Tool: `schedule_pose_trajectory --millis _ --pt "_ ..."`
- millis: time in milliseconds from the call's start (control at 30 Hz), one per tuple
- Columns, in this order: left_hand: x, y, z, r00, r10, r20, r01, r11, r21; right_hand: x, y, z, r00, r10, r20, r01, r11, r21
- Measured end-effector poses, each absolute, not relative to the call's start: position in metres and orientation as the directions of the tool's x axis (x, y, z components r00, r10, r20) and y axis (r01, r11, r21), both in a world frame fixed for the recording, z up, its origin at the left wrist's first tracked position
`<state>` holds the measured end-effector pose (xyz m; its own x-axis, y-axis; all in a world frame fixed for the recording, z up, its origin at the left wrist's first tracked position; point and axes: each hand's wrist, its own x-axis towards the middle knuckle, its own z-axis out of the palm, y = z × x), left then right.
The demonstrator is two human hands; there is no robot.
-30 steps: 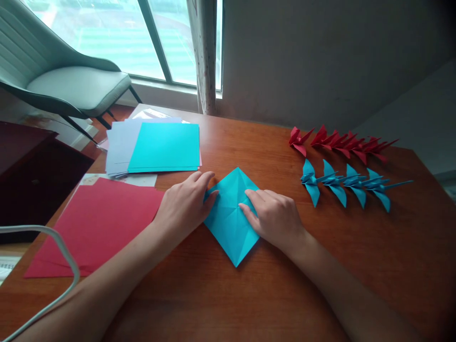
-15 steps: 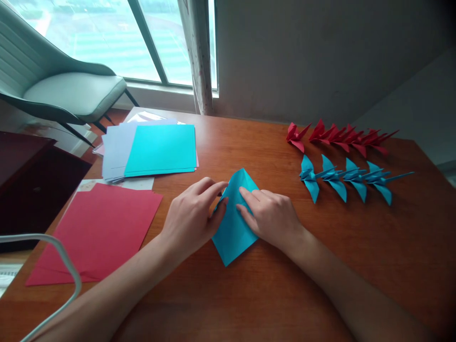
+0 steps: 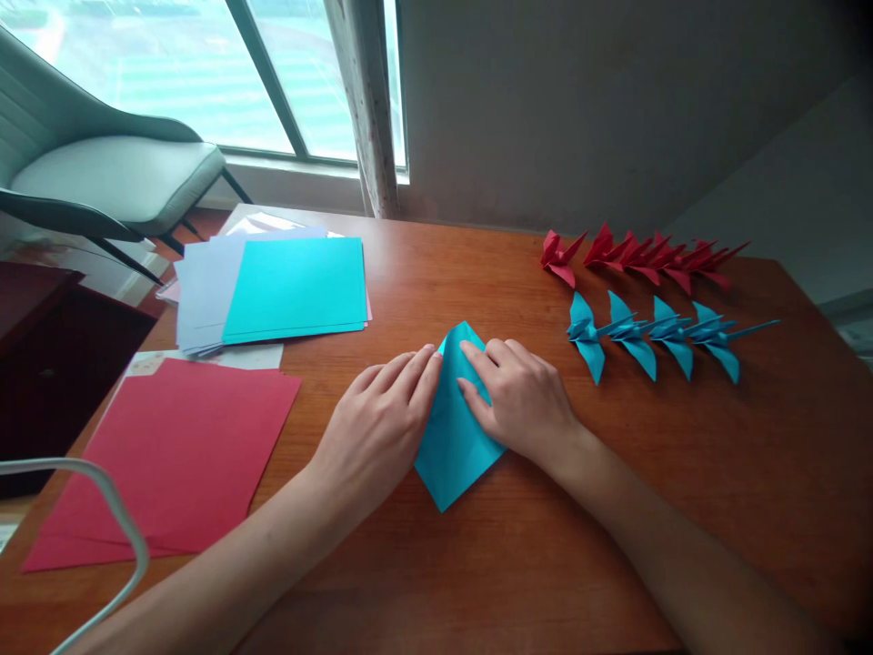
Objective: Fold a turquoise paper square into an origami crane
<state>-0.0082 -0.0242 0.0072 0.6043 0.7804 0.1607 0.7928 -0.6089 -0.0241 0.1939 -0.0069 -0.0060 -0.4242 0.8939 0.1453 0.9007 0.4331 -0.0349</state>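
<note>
A folded blue paper (image 3: 451,455), roughly diamond-shaped, lies on the wooden table in front of me with one corner pointing towards me. My left hand (image 3: 386,409) rests along its left edge, palm down, its fingers stretched out close together and the tips near the upper left edge. On the right part of the paper lies my right hand (image 3: 522,391), index finger and thumb spread apart on its surface and the other fingers partly curled. Both hands press on the paper from above; the underside of the folds is hidden.
Blue folded cranes (image 3: 587,337) and red folded cranes (image 3: 560,258) stand in two rows at the right. Red sheets (image 3: 177,455) lie at the left, with a stack of turquoise sheets (image 3: 300,287) behind them. A white curved tube (image 3: 129,518) crosses the lower left; a chair (image 3: 115,177) stands beyond.
My left hand has gone from pinching the paper's left edge to lying flat along it. The right hand stays on the paper. The view has shifted slightly.
</note>
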Motion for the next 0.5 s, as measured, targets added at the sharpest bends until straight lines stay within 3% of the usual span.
schedule_pose_trajectory --millis 500 --pt "-0.0054 -0.0274 0.0054 0.675 0.736 0.055 0.736 -0.677 0.018 0.1973 -0.0023 -0.0070 -0.428 0.893 0.142 0.895 0.441 -0.073"
